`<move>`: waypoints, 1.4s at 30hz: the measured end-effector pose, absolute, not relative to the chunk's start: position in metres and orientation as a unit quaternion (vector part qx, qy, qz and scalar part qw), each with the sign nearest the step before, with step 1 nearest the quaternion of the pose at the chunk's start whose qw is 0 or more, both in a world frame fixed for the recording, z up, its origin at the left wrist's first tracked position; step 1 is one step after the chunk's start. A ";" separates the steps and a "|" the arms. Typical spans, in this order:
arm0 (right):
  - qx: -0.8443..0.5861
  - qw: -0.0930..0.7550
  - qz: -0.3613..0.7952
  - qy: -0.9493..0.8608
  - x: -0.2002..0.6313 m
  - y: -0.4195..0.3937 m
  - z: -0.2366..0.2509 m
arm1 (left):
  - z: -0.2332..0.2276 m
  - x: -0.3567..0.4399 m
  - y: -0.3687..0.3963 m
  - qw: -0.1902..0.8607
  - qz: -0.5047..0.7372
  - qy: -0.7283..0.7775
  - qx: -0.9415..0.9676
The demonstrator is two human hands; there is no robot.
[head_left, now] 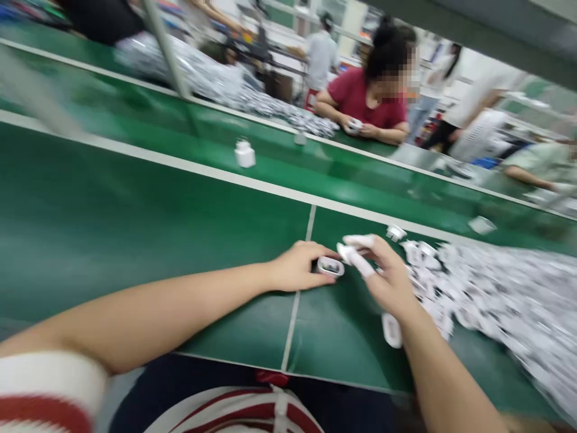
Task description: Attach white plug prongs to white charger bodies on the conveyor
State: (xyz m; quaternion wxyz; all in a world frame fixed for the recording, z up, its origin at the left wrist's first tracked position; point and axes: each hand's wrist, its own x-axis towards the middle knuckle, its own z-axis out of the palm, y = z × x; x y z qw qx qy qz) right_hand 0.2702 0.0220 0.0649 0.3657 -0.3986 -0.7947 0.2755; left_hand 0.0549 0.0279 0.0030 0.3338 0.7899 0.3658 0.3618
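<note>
Housing (331,266), white and oval, sits just right of the pale seam (291,328), pinched between thumb and fingers of the left hand (293,269), which straddles that seam. Its open face points upward; its long axis runs crosswise, away from the seam towards the right hand (391,279). That hand is farther right of the seam, white-capped fingers (362,263) nearly together; I can't tell whether they hold anything.

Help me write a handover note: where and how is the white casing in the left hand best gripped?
I'd grip the white casing by its rounded right end, from the right: that end is exposed, while the left hand curves around the opposite one, and the opening shows dark parts best avoided.
</note>
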 end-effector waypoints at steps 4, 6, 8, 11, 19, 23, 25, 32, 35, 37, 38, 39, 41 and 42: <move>-0.419 0.338 0.168 -0.826 0.285 0.031 0.053 | 0.002 0.057 0.039 0.297 0.343 0.351 0.819; -0.401 0.313 0.108 -0.854 0.296 0.044 0.040 | -0.001 0.057 0.047 0.273 0.317 0.370 0.829; -0.370 0.273 0.078 -0.884 0.304 0.055 0.032 | -0.004 0.057 0.052 0.269 0.295 0.384 0.833; -0.342 0.263 0.054 -0.901 0.304 0.059 0.033 | -0.003 0.057 0.053 0.280 0.289 0.390 0.829; -0.412 0.331 0.168 -0.832 0.265 0.023 0.066 | 0.007 0.056 0.030 0.302 0.345 0.373 0.807; -0.428 0.341 0.211 -0.810 0.267 0.020 0.058 | -0.006 0.053 0.033 0.329 0.352 0.366 0.796; -0.411 0.329 0.206 -0.825 0.267 0.016 0.057 | -0.009 0.054 0.032 0.336 0.347 0.369 0.794; -0.346 0.274 0.138 -0.887 0.259 0.010 0.058 | 0.001 0.053 0.028 0.370 0.331 0.374 0.784; -0.350 0.265 0.110 -0.892 0.257 0.010 0.057 | 0.000 0.052 0.029 0.369 0.332 0.377 0.782; -0.360 0.264 0.094 -0.890 0.256 0.010 0.056 | 0.000 0.053 0.029 0.371 0.332 0.378 0.781; -0.365 0.264 0.085 -0.889 0.255 0.010 0.055 | -0.001 0.053 0.029 0.372 0.332 0.378 0.780; -0.369 0.264 0.073 -0.888 0.254 0.010 0.055 | -0.001 0.053 0.029 0.373 0.332 0.380 0.779; -0.372 0.266 0.045 -0.888 0.253 0.010 0.054 | -0.001 0.054 0.028 0.374 0.333 0.385 0.776; -0.371 0.266 0.033 -0.889 0.252 0.010 0.054 | 0.000 0.054 0.028 0.374 0.333 0.387 0.775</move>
